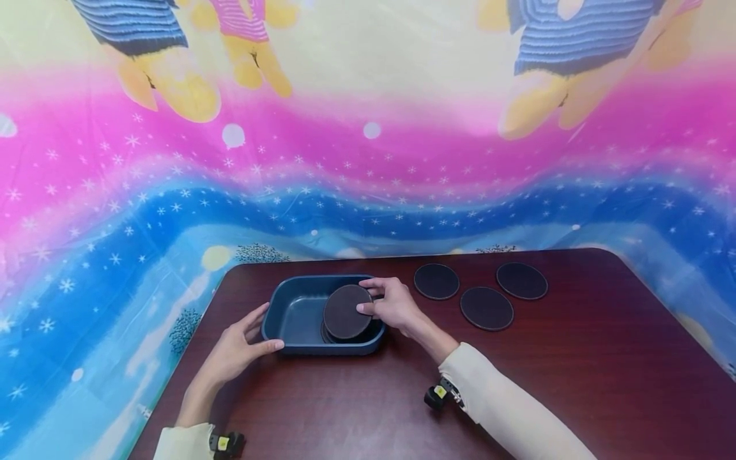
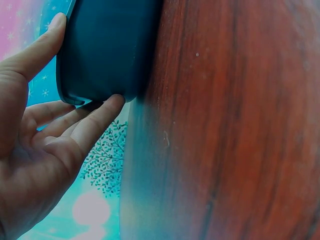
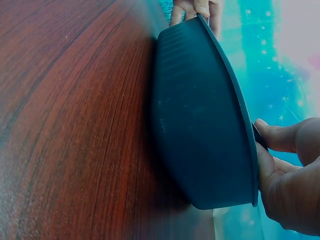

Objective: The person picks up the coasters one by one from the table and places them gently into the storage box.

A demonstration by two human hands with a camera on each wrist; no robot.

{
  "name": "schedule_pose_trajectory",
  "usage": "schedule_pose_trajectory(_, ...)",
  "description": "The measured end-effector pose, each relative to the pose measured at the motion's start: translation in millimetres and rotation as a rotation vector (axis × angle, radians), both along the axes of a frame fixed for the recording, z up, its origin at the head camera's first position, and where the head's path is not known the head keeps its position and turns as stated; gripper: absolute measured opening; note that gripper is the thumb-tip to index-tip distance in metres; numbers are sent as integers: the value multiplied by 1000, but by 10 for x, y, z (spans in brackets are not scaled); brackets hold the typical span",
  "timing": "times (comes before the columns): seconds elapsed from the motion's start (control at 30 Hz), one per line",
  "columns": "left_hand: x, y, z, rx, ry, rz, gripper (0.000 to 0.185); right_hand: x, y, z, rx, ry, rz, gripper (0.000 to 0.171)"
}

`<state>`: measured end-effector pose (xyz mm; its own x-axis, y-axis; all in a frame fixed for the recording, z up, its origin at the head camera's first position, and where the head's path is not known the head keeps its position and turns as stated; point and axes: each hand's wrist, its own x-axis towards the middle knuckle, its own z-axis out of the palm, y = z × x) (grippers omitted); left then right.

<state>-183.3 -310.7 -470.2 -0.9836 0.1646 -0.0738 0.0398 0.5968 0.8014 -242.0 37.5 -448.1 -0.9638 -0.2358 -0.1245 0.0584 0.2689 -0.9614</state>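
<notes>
Three dark coasters (image 1: 486, 308) lie at 2 o'clock of the blue tray (image 1: 287, 317); our right hand (image 1: 393, 305) pinches a fourth coaster (image 1: 347, 311) by its edge over the tray, above others inside. It looks thin, light and stiff, so an edge pinch suits it, while our left hand (image 1: 237, 348) steadies the tray's 9 o'clock corner with thumb and fingers spread apart

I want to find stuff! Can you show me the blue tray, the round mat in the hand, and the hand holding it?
tray (image 1: 287, 316): head view, bare inside floor.
mat (image 1: 345, 312): head view, middle of its dark face.
right hand (image 1: 393, 305): head view, back of the hand.
</notes>
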Motion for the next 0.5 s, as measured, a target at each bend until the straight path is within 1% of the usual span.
schedule_pose_trajectory(0.2,-8,-6,-10,-6,2,4,99,11,2,10,-10,-7,40,50)
schedule_pose_trajectory(0.3,-16,-13,-20,-3,4,9,99,20,6,26,40,14,75,48)
schedule_pose_trajectory(0.37,-15,-11,-21,2,2,9,99,41,18,57,105,60,103,47)
schedule_pose_trajectory(0.43,-9,-5,-15,7,-1,7,99,67,36,95,180,132,122,47)
schedule_pose_trajectory(0.5,0,2,-7,8,-2,4,99,102,65,138,219,200,131,47)
